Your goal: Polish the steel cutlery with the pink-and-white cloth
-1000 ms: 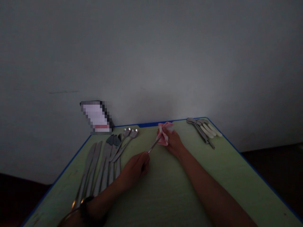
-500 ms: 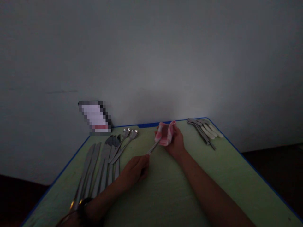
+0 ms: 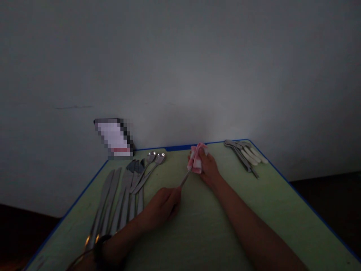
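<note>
My left hand (image 3: 165,203) is closed round the lower end of a thin metal cutlery handle (image 3: 185,178). The far end of that piece is covered by a pink and white cloth (image 3: 195,160), so its kind cannot be made out. With the cloth folded over it, my right hand (image 3: 209,167) grips from the other side, the thumb pressed on top. Left of my left hand lie long metal knives (image 3: 105,203), side by side, and spoons (image 3: 158,160) with shiny bowls.
At the far right of the green table (image 3: 208,229) lies a group of cutlery with white handles (image 3: 249,155), beside darker metal pieces. A blurred-out device with a bright screen (image 3: 114,137) leans on the wall (image 3: 180,67) at the back left. Blue edging borders the table.
My right hand has closed the cloth, open like a pocket before, round the end of the cutlery piece. My left hand has shifted slightly to the right.
</note>
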A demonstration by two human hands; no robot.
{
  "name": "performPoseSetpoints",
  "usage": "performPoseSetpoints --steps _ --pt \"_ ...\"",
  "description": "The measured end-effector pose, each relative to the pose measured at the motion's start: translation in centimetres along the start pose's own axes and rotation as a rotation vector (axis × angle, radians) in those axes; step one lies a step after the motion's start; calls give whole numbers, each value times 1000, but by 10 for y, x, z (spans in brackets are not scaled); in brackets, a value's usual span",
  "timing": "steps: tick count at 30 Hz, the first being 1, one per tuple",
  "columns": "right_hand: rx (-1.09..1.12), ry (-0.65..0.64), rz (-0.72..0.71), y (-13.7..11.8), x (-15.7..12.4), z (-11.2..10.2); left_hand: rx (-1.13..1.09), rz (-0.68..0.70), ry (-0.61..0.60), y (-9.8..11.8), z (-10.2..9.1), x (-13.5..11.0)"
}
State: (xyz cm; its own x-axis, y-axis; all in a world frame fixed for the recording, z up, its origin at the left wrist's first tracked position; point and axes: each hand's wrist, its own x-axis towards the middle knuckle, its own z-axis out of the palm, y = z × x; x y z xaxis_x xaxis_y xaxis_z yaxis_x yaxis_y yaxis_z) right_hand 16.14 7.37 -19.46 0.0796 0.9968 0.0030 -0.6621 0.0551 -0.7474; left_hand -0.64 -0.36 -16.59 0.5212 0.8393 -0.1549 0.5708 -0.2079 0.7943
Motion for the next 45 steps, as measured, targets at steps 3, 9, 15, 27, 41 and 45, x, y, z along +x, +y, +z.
performPoseSetpoints --steps 3,9,15,27,41,45 --pt "-124 14 -27 0 -1 -1 52 31 -34 4 1 -3" --pt "-173 47 2 -5 -5 4 155 129 -25 2 3 -3" --pt "-41 50 45 1 -7 9 212 177 -12 -4 3 1" --pt "-106 -298 191 -19 -2 -20 -37 65 55 -9 4 3" --pt "-182 -213 131 -23 -3 -24 -60 41 0 -4 4 0" --pt "-185 -166 85 -21 -3 -19 -53 66 -8 -4 4 1"
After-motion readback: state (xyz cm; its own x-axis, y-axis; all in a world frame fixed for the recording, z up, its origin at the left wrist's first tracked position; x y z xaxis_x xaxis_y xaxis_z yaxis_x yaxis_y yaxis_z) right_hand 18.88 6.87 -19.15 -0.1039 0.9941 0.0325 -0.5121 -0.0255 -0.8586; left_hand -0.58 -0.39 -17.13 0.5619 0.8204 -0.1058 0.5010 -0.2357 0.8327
